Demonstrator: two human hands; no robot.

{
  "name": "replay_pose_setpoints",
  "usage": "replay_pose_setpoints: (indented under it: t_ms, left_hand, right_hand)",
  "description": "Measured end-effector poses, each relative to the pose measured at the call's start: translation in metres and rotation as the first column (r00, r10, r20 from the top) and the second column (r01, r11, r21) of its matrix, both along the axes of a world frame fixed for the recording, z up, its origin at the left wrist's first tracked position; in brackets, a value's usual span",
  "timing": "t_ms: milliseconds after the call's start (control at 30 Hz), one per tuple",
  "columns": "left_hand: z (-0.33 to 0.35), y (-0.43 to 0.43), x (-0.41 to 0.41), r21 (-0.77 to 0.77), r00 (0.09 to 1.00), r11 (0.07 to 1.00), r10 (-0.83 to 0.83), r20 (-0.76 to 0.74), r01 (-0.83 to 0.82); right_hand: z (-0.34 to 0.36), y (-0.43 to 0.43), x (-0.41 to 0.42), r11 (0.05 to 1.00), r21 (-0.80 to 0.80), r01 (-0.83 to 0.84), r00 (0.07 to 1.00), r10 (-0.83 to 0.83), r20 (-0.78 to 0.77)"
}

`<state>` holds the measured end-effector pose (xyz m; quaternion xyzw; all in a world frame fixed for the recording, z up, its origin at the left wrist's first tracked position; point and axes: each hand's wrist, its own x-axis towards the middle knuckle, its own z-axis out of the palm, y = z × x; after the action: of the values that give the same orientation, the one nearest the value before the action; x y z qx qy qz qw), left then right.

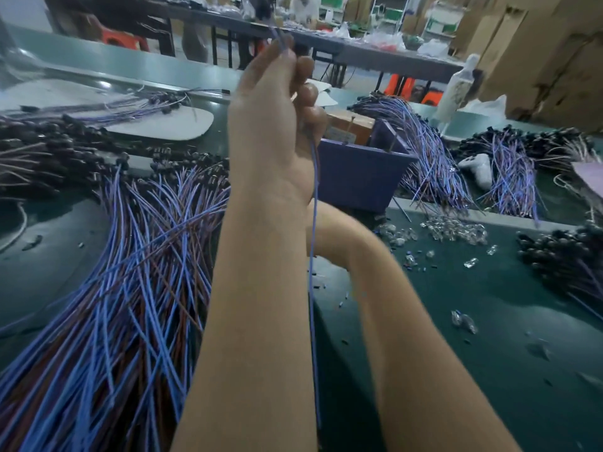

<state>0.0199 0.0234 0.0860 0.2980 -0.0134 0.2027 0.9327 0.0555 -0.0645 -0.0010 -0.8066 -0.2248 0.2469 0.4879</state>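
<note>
My left hand (277, 125) is raised high in the middle of the view and pinches the top of a thin blue wire (314, 256) between its fingertips. The wire hangs straight down past my wrist to the bottom of the view. My right forearm reaches in from the lower right, and my right hand (321, 228) is almost wholly hidden behind my left forearm, so its fingers do not show. A big fan of blue and brown wires (130, 288) with black ends lies on the green table (489, 321) at the left.
A purple bin (355, 177) stands just behind my left hand, with a cardboard box inside it. More wire bundles (434, 158) lie at the right and far left. Small clear parts (456, 231) are scattered on the table at the right. Cardboard boxes and other tables stand behind.
</note>
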Motion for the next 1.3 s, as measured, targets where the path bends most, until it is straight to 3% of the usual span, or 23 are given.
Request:
replay_pose_setpoints:
  t_ms: [100, 200, 267, 367, 400, 467, 567, 633, 733, 800, 833, 900, 967, 1033, 1100, 1133, 1233, 1300]
  left_hand:
    - [0.007, -0.020, 0.000, 0.222, 0.999, 0.975, 0.025, 0.034, -0.032]
    - [0.011, -0.057, -0.002, 0.504, 0.998, 0.863, -0.001, 0.065, -0.032]
    - [0.006, -0.081, 0.001, 0.761, 0.999, 0.649, -0.024, 0.042, -0.016]
    - [-0.009, -0.111, 0.008, 0.981, 0.999, 0.189, 0.002, 0.033, -0.032]
    - [-0.015, -0.116, 0.010, 0.996, 1.000, 0.085, 0.008, 0.029, -0.029]
    - [-0.026, -0.120, 0.013, 1.000, 1.000, -0.012, 0.020, 0.010, -0.010]
    - [-0.052, -0.112, 0.023, 0.996, 0.993, -0.064, 0.099, -0.063, 0.070]
    - [-0.075, -0.101, 0.027, 0.980, 0.979, -0.088, 0.119, -0.167, 0.178]
    - [-0.104, -0.085, 0.031, 0.958, 0.957, -0.059, 0.094, -0.276, 0.282]
    - [-0.114, -0.081, 0.033, 0.958, 0.956, -0.015, 0.065, -0.286, 0.288]
    - [-0.117, -0.081, 0.035, 0.961, 0.959, 0.021, 0.057, -0.277, 0.277]
    - [-0.119, -0.084, 0.037, 0.971, 0.971, 0.078, 0.064, -0.230, 0.225]
    - [-0.121, -0.089, 0.036, 0.979, 0.979, 0.075, 0.058, -0.193, 0.189]
    - [-0.124, -0.092, 0.036, 0.980, 0.980, 0.057, 0.056, -0.192, 0.189]
    - [-0.127, -0.090, 0.036, 0.981, 0.979, 0.036, 0.073, -0.192, 0.190]
    - [-0.129, -0.089, 0.037, 0.981, 0.977, 0.027, 0.094, -0.193, 0.192]
    - [-0.133, -0.084, 0.040, 0.979, 0.962, 0.044, 0.183, -0.204, 0.199]
    - [-0.136, -0.081, 0.042, 0.974, 0.952, 0.116, 0.219, -0.214, 0.192]
  right_hand:
    - [0.013, -0.042, -0.006, 0.956, 0.231, 0.181, 0.983, -0.172, -0.056]
    - [0.022, -0.091, -0.027, 0.836, 0.527, 0.150, 0.989, -0.124, -0.084]
    - [0.022, -0.102, -0.035, 0.821, 0.554, 0.137, 0.991, -0.114, -0.076]
    - [0.017, -0.108, -0.038, 0.846, 0.496, 0.194, 0.970, -0.242, 0.034]
    - [0.016, -0.108, -0.037, 0.835, 0.492, 0.247, 0.947, -0.315, 0.058]
    - [0.008, -0.110, -0.030, 0.728, 0.567, 0.384, 0.875, -0.483, 0.028]
    - [-0.004, -0.115, -0.013, 0.338, 0.756, 0.561, 0.744, -0.606, -0.281]
    - [-0.013, -0.120, -0.006, 0.088, 0.753, 0.652, 0.622, -0.631, -0.465]
    - [-0.022, -0.129, -0.001, -0.127, 0.709, 0.694, 0.501, -0.623, -0.601]
    - [-0.026, -0.130, 0.001, -0.145, 0.700, 0.699, 0.474, -0.638, -0.606]
    - [-0.029, -0.128, 0.003, -0.101, 0.695, 0.712, 0.472, -0.664, -0.580]
    - [-0.034, -0.119, 0.003, 0.124, 0.673, 0.729, 0.518, -0.742, -0.425]
    - [-0.040, -0.109, 0.002, 0.393, 0.605, 0.692, 0.612, -0.765, -0.204]
    - [-0.045, -0.102, 0.001, 0.515, 0.552, 0.656, 0.651, -0.756, -0.070]
    - [-0.047, -0.102, 0.002, 0.503, 0.539, 0.675, 0.608, -0.794, -0.020]
    - [-0.046, -0.103, 0.003, 0.452, 0.559, 0.695, 0.568, -0.822, -0.041]
    - [-0.045, -0.113, 0.005, 0.185, 0.670, 0.718, 0.471, -0.839, -0.273]
    - [-0.044, -0.119, 0.007, 0.084, 0.676, 0.732, 0.441, -0.815, -0.376]
